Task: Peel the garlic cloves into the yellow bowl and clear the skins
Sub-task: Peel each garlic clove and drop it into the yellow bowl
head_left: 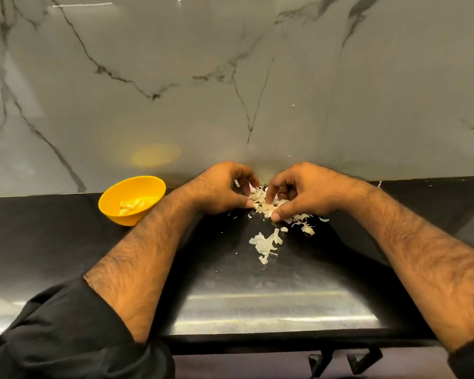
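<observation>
Two hands curled together, left hand (225, 187), right hand (301, 192), pinching garlic skins (263, 203)

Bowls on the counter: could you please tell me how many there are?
1. The yellow bowl stands on the black counter near the wall, beside the left forearm, with peeled garlic cloves inside. None seems hidden.

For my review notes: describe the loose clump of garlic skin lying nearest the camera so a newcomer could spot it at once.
Start at the black countertop below the marbled wall. Both hands meet at its back edge over a heap of garlic skins. The clump lies just in front of that heap, toward the viewer: a pale, papery patch touched by neither hand, apart from the heap.
</observation>
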A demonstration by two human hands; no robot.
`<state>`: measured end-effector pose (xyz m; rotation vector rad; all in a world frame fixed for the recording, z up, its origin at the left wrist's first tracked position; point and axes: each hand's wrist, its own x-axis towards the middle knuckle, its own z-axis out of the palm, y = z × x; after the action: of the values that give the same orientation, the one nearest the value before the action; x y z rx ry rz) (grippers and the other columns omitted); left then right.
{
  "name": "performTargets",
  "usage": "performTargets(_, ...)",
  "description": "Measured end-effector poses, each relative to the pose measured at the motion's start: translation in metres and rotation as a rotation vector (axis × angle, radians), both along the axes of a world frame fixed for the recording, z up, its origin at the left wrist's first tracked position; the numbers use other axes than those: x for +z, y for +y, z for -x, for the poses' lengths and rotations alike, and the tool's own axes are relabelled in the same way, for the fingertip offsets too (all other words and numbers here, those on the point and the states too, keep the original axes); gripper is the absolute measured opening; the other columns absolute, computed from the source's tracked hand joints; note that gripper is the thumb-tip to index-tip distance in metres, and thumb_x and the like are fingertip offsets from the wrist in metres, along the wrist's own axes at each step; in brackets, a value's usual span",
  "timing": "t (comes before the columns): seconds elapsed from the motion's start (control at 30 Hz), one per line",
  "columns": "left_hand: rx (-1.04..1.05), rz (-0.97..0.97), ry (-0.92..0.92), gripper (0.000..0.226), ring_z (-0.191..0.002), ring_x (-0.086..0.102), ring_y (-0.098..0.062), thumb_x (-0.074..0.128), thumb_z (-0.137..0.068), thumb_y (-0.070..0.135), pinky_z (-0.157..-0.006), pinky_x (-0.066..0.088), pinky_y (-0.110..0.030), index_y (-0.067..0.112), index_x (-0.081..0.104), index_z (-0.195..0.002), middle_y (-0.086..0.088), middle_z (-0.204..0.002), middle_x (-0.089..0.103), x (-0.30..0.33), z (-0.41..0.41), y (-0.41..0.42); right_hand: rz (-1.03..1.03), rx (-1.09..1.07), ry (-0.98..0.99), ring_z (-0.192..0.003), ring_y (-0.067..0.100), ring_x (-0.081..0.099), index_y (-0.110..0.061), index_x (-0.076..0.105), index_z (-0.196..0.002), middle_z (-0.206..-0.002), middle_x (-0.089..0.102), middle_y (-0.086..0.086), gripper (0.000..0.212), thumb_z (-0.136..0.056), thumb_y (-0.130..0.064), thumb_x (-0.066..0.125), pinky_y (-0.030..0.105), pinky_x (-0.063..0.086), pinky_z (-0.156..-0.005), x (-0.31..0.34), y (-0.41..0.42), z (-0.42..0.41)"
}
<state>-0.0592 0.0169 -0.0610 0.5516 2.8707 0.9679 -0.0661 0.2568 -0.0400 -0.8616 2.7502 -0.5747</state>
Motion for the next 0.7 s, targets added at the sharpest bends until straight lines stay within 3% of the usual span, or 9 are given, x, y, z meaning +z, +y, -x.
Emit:
performTargets(0.07, -0.006, 0.062, 0.013, 0.027, -0.088, 0.069, -0.009, 0.089, -0.086, 0.026, -0.083, 0.058, -0.030, 0.030, 0.075, -0.109, 0.009, -0.099, 0.074, 0.000, 0.000, 0.003, 0.068, -0.024, 0.064, -0.072, -0.008, 0.063, -0.038, 0.076, -0.102, -0.084, 0.067, -0.015, 0.021, -0.085, -0.033, 0.088, 0.018, 0.047, -0.064, 0.000, -0.001, 0.002)
performTargets(0.13, -0.014, 0.041, 0.026, 0.022, -0.091, 0.071, -0.008, 0.087, -0.088, 0.021, -0.087, 0.058, -0.030, 0.028, 0.076, -0.105, 0.009, -0.099, 0.075, 0.001, -0.002, 0.005, 0.153, -0.061, 0.088, -0.070, -0.014, 0.062, -0.037, 0.078, -0.099, -0.081, 0.069, -0.016, 0.020, -0.087, -0.022, 0.086, 0.016, 0.046, -0.067, 0.002, 0.005, 0.005)
performTargets(0.27, -0.077, -0.173, 0.011, 0.025, -0.093, 0.076, -0.014, 0.082, -0.089, 0.000, -0.090, 0.062, -0.035, 0.017, 0.073, -0.105, 0.003, -0.101, 0.079, 0.005, -0.007, 0.004, 0.346, -0.052, -0.026, -0.082, -0.005, 0.071, -0.030, 0.081, -0.099, -0.087, 0.077, -0.019, 0.022, -0.087, -0.011, 0.085, 0.015, 0.051, -0.075, 0.007, 0.019, 0.004)
performTargets(0.37, -0.060, -0.157, 0.089, 0.023, -0.085, 0.072, -0.016, 0.087, -0.085, 0.009, -0.082, 0.064, -0.036, 0.024, 0.075, -0.097, 0.004, -0.099, 0.076, 0.009, -0.008, 0.002, 0.397, -0.066, 0.017, -0.088, -0.005, 0.071, -0.028, 0.081, -0.097, -0.091, 0.078, -0.016, 0.018, -0.087, -0.013, 0.084, 0.017, 0.050, -0.081, 0.008, 0.022, 0.003)
performTargets(0.47, -0.061, 0.012, 0.122, 0.019, -0.077, 0.061, -0.007, 0.091, -0.083, 0.028, -0.073, 0.056, -0.032, 0.033, 0.075, -0.091, 0.008, -0.095, 0.071, 0.007, -0.008, 0.006, 0.372, -0.108, 0.064, -0.084, -0.003, 0.071, -0.029, 0.079, -0.096, -0.090, 0.076, -0.014, 0.014, -0.086, -0.023, 0.086, 0.025, 0.057, -0.084, 0.006, 0.022, 0.004)
performTargets(0.53, -0.055, 0.115, 0.075, 0.019, -0.081, 0.063, -0.005, 0.089, -0.084, 0.036, -0.074, 0.052, -0.027, 0.033, 0.074, -0.095, 0.011, -0.094, 0.070, 0.004, -0.008, 0.013, 0.310, -0.100, 0.043, -0.085, 0.000, 0.072, -0.032, 0.079, -0.098, -0.093, 0.077, -0.013, 0.016, -0.085, -0.028, 0.087, 0.032, 0.061, -0.088, 0.003, 0.020, 0.005)
performTargets(0.7, -0.029, 0.139, 0.001, 0.018, -0.082, 0.065, -0.008, 0.086, -0.089, 0.034, -0.075, 0.052, -0.029, 0.029, 0.070, -0.092, 0.009, -0.090, 0.071, 0.002, -0.007, 0.020, 0.206, -0.066, -0.004, -0.085, -0.001, 0.072, -0.036, 0.077, -0.107, -0.094, 0.077, -0.014, 0.027, -0.084, -0.027, 0.088, 0.031, 0.061, -0.088, -0.002, 0.016, 0.004)
